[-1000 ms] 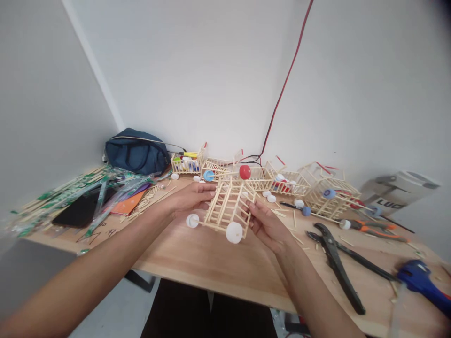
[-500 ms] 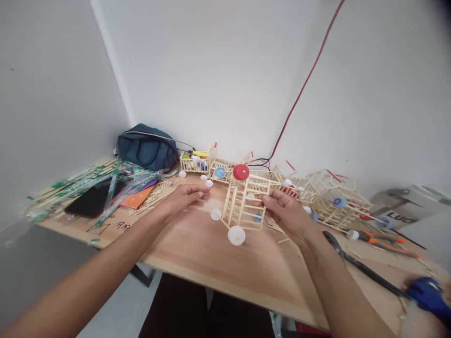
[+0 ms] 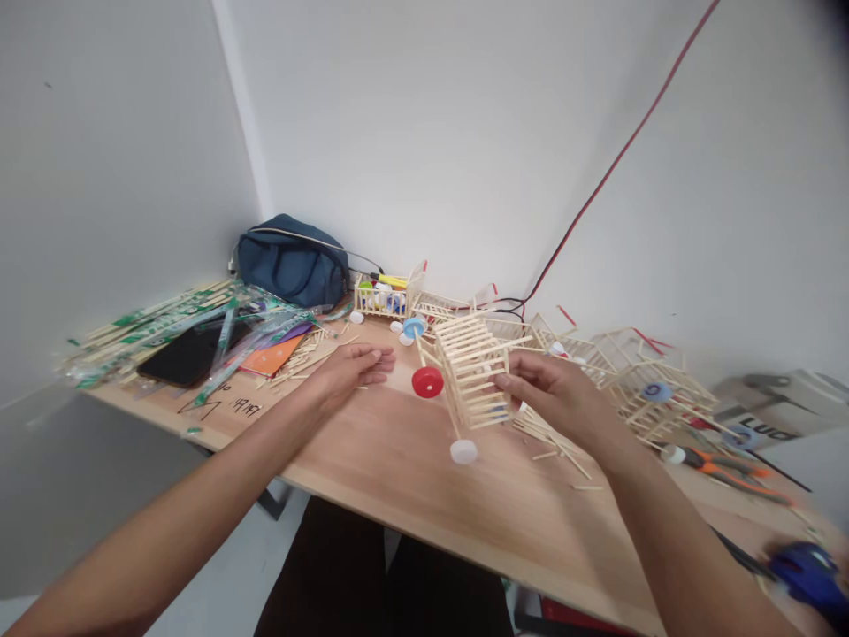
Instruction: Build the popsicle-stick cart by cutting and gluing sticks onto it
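My right hand (image 3: 554, 394) pinches the edge of a small stick cart (image 3: 474, 367), holding it tilted above the table. The cart is built of pale wooden sticks, with bottle caps for wheels: a red cap (image 3: 427, 382), a white cap (image 3: 463, 452) and a light blue cap (image 3: 415, 327) show. Left of the cart, my left hand (image 3: 355, 372) hovers apart from it, fingers loosely stretched and holding nothing. Loose sticks (image 3: 554, 442) lie on the table by the right hand.
A basket-like stick cart (image 3: 385, 301) full of caps stands at the back, near a blue pouch (image 3: 292, 261). Bagged sticks (image 3: 152, 318) and a phone (image 3: 192, 351) lie left. More stick frames (image 3: 630, 372), orange-handled pliers (image 3: 736, 469) and a blue tool (image 3: 813, 571) lie right.
The cart has turned in my right hand, its red cap swinging down and its slatted side now facing me. My left hand stays apart from it. The view has shifted slightly.
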`<act>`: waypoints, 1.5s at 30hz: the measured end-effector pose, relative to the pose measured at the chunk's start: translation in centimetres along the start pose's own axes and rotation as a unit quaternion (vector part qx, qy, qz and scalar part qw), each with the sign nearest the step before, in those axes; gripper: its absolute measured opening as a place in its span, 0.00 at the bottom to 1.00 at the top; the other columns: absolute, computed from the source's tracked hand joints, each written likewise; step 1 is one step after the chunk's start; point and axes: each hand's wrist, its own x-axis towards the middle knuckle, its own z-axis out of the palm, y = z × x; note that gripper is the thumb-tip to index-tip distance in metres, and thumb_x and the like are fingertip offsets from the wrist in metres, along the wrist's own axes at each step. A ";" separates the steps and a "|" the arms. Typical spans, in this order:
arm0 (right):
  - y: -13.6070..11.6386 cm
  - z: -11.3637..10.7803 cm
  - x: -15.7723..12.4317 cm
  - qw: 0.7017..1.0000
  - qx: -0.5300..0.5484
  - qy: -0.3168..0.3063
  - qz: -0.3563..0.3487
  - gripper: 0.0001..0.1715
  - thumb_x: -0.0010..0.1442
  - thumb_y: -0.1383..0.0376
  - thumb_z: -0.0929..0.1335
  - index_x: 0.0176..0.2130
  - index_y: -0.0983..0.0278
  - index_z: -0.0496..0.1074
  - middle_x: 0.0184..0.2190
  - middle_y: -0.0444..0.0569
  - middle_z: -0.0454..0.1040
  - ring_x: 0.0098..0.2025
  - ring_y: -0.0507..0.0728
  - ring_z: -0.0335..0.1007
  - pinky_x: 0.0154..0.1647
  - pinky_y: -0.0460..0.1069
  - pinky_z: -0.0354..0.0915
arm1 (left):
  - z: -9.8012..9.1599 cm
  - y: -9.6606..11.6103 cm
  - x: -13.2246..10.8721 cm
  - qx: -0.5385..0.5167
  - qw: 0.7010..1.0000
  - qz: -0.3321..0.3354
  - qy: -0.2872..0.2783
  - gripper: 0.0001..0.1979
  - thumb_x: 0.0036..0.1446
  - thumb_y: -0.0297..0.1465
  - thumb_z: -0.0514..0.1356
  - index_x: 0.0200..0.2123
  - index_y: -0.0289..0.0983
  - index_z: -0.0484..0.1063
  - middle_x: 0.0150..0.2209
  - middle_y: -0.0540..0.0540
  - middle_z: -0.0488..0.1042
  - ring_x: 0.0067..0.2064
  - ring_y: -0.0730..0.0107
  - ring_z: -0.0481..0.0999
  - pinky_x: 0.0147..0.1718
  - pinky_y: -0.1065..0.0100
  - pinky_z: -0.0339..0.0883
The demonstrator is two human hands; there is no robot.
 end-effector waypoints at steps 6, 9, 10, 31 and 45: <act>0.4 0.7 0.2 0.990 -0.119 -0.011 -0.069 0.17 0.67 0.55 0.64 0.31 0.61 0.71 0.27 0.43 0.72 0.29 0.52 0.66 0.29 0.46 0.58 | -0.3 -0.4 -0.3 -0.014 1.000 0.015 0.022 0.08 0.58 0.27 0.66 0.40 0.30 0.80 0.42 0.35 0.82 0.40 0.65 0.82 0.41 0.67 0.74; 0.5 1.0 0.4 0.982 -0.154 -0.022 -0.110 0.16 0.68 0.56 0.64 0.35 0.61 0.74 0.30 0.46 0.77 0.31 0.54 0.71 0.31 0.46 0.62 | -0.5 -0.5 -0.7 -0.016 0.999 0.025 0.033 0.08 0.58 0.28 0.65 0.40 0.30 0.80 0.42 0.36 0.82 0.40 0.65 0.82 0.40 0.68 0.74; 0.5 1.2 0.5 0.978 -0.164 -0.027 -0.124 0.15 0.69 0.56 0.63 0.36 0.61 0.75 0.32 0.47 0.78 0.33 0.54 0.72 0.33 0.47 0.63 | -0.6 -0.6 -0.8 -0.015 0.999 0.028 0.038 0.08 0.58 0.28 0.65 0.40 0.30 0.80 0.41 0.36 0.82 0.40 0.66 0.82 0.40 0.68 0.74; -0.2 2.5 2.0 0.904 -0.330 -0.177 -0.207 0.11 0.67 0.73 0.62 0.34 0.62 0.69 0.32 0.46 0.72 0.37 0.54 0.68 0.37 0.47 0.60 | -2.0 -1.9 -1.6 0.036 0.978 0.157 0.131 0.18 0.55 0.36 0.64 0.47 0.31 0.78 0.44 0.39 0.79 0.43 0.65 0.79 0.43 0.64 0.72; 0.4 1.6 0.7 0.936 -0.269 -0.097 -0.203 0.15 0.69 0.65 0.63 0.53 0.58 0.73 0.50 0.52 0.77 0.51 0.59 0.75 0.49 0.54 0.71 | -1.9 -1.0 -2.4 0.097 0.961 0.196 0.170 0.17 0.54 0.38 0.64 0.44 0.35 0.80 0.42 0.42 0.80 0.43 0.65 0.77 0.40 0.69 0.69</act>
